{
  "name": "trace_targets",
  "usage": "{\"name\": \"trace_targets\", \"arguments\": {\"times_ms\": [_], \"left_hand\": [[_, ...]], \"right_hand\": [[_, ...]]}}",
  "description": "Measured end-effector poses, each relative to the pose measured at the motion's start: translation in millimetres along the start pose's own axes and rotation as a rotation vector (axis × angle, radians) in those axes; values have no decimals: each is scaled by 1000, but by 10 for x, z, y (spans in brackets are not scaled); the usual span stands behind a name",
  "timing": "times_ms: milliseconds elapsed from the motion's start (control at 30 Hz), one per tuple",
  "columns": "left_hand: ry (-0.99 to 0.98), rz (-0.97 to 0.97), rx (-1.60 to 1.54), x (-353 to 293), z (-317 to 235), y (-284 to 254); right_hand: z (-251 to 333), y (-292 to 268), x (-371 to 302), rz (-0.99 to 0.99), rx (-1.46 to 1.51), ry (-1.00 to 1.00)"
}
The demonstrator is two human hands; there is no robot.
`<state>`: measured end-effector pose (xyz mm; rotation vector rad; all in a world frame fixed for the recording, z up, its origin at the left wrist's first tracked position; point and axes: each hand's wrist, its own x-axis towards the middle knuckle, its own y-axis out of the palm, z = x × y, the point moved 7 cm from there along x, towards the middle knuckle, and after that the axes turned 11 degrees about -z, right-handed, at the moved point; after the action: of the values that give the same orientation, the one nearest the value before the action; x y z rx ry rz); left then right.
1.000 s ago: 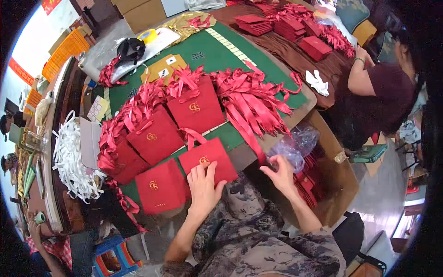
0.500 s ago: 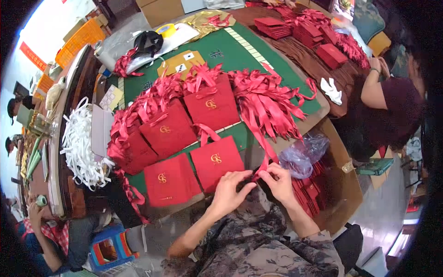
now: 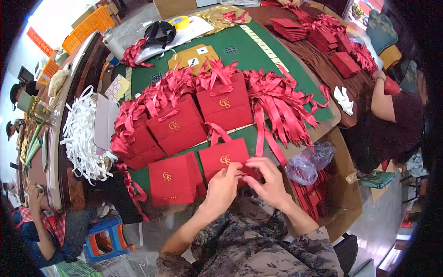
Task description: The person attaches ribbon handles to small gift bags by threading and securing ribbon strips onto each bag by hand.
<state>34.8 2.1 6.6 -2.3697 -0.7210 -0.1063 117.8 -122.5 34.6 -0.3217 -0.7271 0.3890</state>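
Note:
My left hand [image 3: 224,188] is closed, its fingertips pinched together over the lower right part of a red paper gift bag [image 3: 221,154] lying flat with gold lettering. Whatever its fingers hold is hidden. Just to the right, my right hand [image 3: 269,183] has bent fingers, closed on a red ribbon [image 3: 260,142] that runs down from a loose bunch of ribbons [image 3: 281,108]; the ribbon's end is covered by the fingers. The fingertips of both hands nearly meet. Left of them lies a flat stack of red gift bags [image 3: 171,180].
Red bags with ribbon handles [image 3: 177,122] stand in a row behind. An open cardboard box [image 3: 344,194] at right holds red bags and clear plastic. White ribbons [image 3: 85,138] fill a box at left. A person in dark clothing [image 3: 392,120] sits at right, near more bags.
Both hands have shifted slightly left, toward the flat bag, with the right hand now beside its right edge. The view has moved a little, so the table sits farther right.

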Motion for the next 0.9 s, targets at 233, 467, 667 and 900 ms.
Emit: {"name": "trace_targets", "arguments": {"times_ms": [233, 467, 667, 900], "left_hand": [[136, 68, 211, 127, 13, 7], [221, -93, 370, 535, 301, -119], [207, -42, 538, 598, 381, -10], [110, -12, 328, 627, 409, -35]], "right_hand": [[-265, 282, -33, 272, 108, 286], [-466, 323, 171, 105, 2, 315], [-620, 530, 238, 42, -125, 229], [-591, 564, 233, 30, -113, 226]]}}
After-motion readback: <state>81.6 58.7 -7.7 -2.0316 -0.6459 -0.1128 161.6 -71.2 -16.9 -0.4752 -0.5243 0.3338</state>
